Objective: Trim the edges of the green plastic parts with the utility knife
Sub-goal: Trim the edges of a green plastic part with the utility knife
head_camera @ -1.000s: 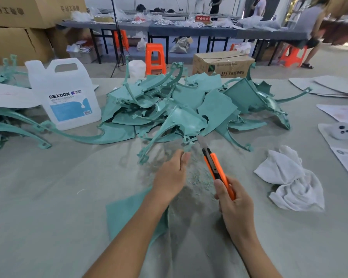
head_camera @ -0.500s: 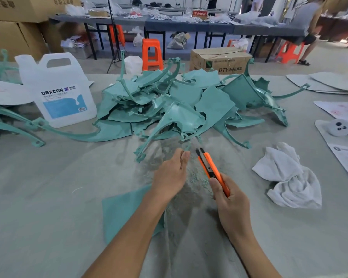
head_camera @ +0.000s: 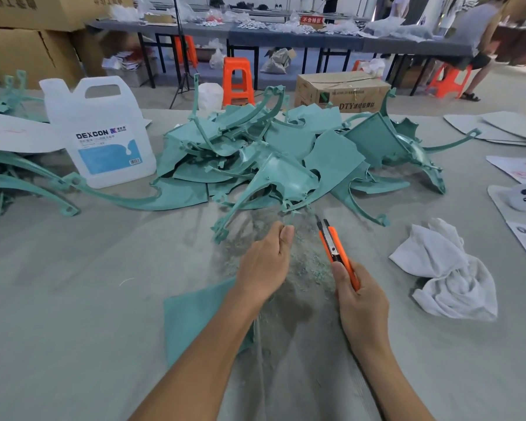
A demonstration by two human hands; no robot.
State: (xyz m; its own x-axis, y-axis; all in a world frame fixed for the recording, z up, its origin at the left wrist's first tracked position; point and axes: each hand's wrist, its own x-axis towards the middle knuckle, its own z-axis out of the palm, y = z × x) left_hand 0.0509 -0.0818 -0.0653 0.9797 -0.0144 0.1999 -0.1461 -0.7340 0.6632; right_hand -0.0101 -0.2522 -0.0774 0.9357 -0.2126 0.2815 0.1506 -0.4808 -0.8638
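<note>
Right hand point(head_camera: 362, 302) grips knife point(head_camera: 334, 247); left hand point(head_camera: 263, 265) curled, grasp unclear. Green parts point(head_camera: 271, 165) piled beside jug point(head_camera: 101, 141), contents unreadable.

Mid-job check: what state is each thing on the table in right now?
Utility knife: gripped by right hand, tip pointing forward.
Left hand: fingers curled, contents hidden.
Green parts pile: heaped, no hand on it.
Flat green part: lying under left forearm.
Jug: upright.
White cloth: crumpled.
Shavings: scattered between hands.
</note>
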